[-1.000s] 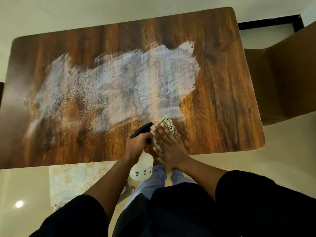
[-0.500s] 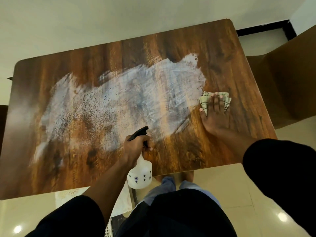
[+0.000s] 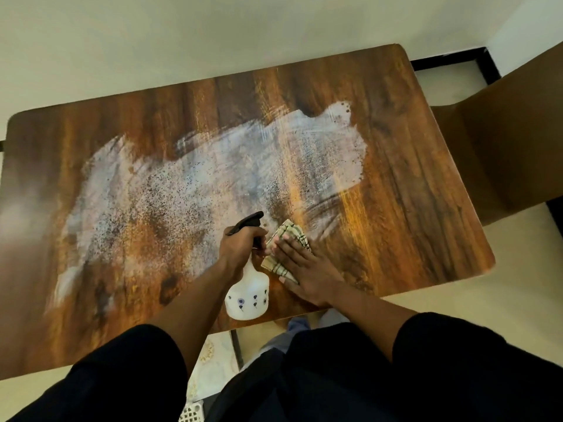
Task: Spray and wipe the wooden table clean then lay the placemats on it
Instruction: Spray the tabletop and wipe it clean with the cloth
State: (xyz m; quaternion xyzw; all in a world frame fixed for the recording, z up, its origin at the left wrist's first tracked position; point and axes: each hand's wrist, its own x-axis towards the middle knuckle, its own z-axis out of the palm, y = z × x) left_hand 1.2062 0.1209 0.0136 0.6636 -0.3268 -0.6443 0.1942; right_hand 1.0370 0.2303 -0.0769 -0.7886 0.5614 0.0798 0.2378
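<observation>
Head view, single frame. Nearest the camera I see two black sleeves point(image 3: 457, 360) and a dark torso, both forearms bare and reaching forward over the near edge of the brown wood-grain table with rounded corners point(image 3: 411, 147).

Below the near edge, on the pale floor, I note a pale sheet with gold circle patterns point(image 3: 210, 357); it may be a placemat, but I cannot tell. A white lattice object point(image 3: 192, 414) shows just nearer than it.

Left hand point(image 3: 240, 248): fingers wrapped tight around the neck of a white plastic spray bottle with small dark dots and a black trigger head point(image 3: 248, 296). The bottle body hangs toward the near edge and the black nozzle points away to the far side. I cannot tell whether its base rests on the table.

Right hand point(image 3: 307, 269): fingers straight and close together, palm pressed flat on a folded cream cloth with dark green check lines point(image 3: 289, 231). The cloth lies on the table near the middle of the near edge, just beside the bottle neck, its corners showing past the fingertips and under the thumb side.

Beyond the hands, a broad whitish wet smear with dark speckles point(image 3: 213, 178) crosses the table's middle from the left edge side toward the right. The far edge meets a pale wall point(image 3: 213, 41). A brown chair back point(image 3: 502, 147) stands off the right edge.
</observation>
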